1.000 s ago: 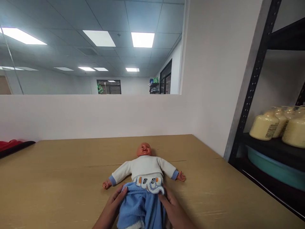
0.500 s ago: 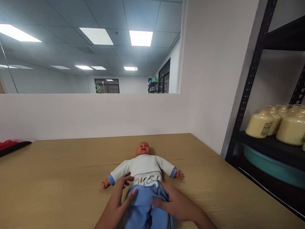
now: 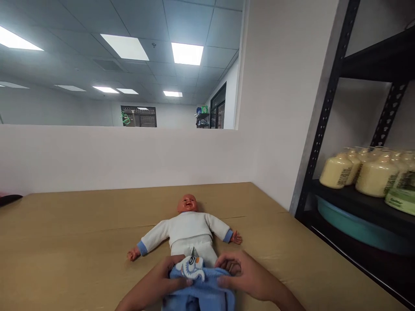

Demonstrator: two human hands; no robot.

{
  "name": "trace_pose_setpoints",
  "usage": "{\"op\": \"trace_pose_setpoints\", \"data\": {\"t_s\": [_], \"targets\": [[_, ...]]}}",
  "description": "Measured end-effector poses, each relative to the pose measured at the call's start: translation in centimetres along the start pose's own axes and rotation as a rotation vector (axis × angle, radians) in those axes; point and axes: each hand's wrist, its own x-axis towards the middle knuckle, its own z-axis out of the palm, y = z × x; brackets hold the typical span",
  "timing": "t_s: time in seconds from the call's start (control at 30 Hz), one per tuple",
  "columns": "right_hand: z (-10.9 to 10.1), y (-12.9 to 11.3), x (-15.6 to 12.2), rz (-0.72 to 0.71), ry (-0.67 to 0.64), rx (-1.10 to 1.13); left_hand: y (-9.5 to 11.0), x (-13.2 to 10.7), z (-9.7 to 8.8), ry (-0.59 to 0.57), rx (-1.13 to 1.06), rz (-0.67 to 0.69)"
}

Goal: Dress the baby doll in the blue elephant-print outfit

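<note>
A baby doll [image 3: 189,226] in a white top with blue cuffs lies on its back on the tabletop, arms spread. Blue pants [image 3: 207,287] with a white cartoon patch are around its legs, their waistband below the hips, so white cloth shows beneath the top. My left hand [image 3: 165,276] grips the left side of the waistband, thumb over the patch's lower edge. On the other side, my right hand [image 3: 241,276] pinches the waistband with thumb and curled fingers. The doll's feet are out of view.
The brown tabletop [image 3: 81,255] meets a white wall with a window [image 3: 136,77]. At right stands a black shelf rack [image 3: 319,138] holding several cream-coloured bottles [image 3: 335,170], a green tub [image 3: 402,198] and a teal basin [image 3: 356,226].
Both hands have pulled the pants' waistband down from the doll's waist, uncovering white cloth at its hips. My view has turned slightly to the right.
</note>
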Motion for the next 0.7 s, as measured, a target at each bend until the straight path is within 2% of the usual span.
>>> {"op": "trace_pose_setpoints", "data": {"t_s": [0.07,0.13,0.23,0.33,0.5,0.6,0.7], "targets": [[0.1,0.3,-0.8,0.013,0.029,-0.083,-0.1,-0.4,-0.1,-0.004,0.024,-0.015],[0.5,0.4,-1.3,-0.011,0.089,-0.105,0.8,-0.7,0.0,-0.042,0.061,-0.010],[1.2,0.3,-1.2,-0.080,0.095,0.001,2.7,-0.9,0.5,-0.065,0.160,-0.068],[1.6,0.6,-0.4,-0.161,0.111,0.095,3.6,-0.5,0.8,-0.091,0.213,-0.109],[1.2,1.6,0.4,-0.177,0.211,0.195,3.2,0.3,0.3,-0.293,0.094,-0.018],[0.8,2.1,0.3,-0.139,0.184,0.309,3.0,0.3,0.0,-0.305,0.075,0.030],[0.2,2.5,0.2,-0.097,0.146,0.289,2.3,0.3,-0.2,-0.299,0.097,0.041]]}}
